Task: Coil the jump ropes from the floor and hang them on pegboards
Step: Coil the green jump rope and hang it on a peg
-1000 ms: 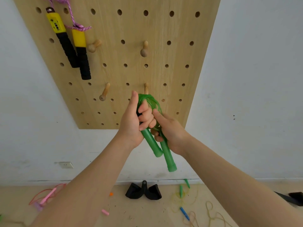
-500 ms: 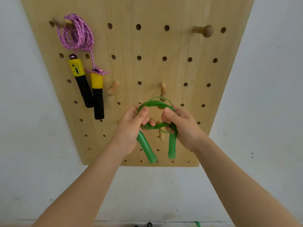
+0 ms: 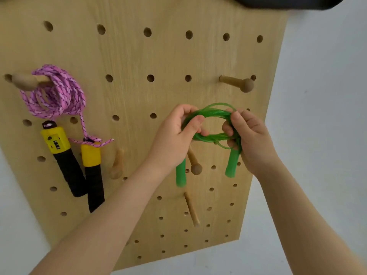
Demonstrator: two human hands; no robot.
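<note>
A coiled green jump rope is held up in front of the wooden pegboard. My left hand grips the coil's left side and my right hand grips its right side, spreading the loop open. Two green handles hang down below my hands. A bare wooden peg juts out above and right of the coil. Another peg sits just below it, between the handles.
A pink rope with yellow and black handles hangs from a peg at the board's upper left. Two more bare pegs stick out lower down. White wall surrounds the board.
Both hands have lifted the green rope higher up the board and pulled the coil open into a wider loop. The view has tilted upward, hiding the floor.
</note>
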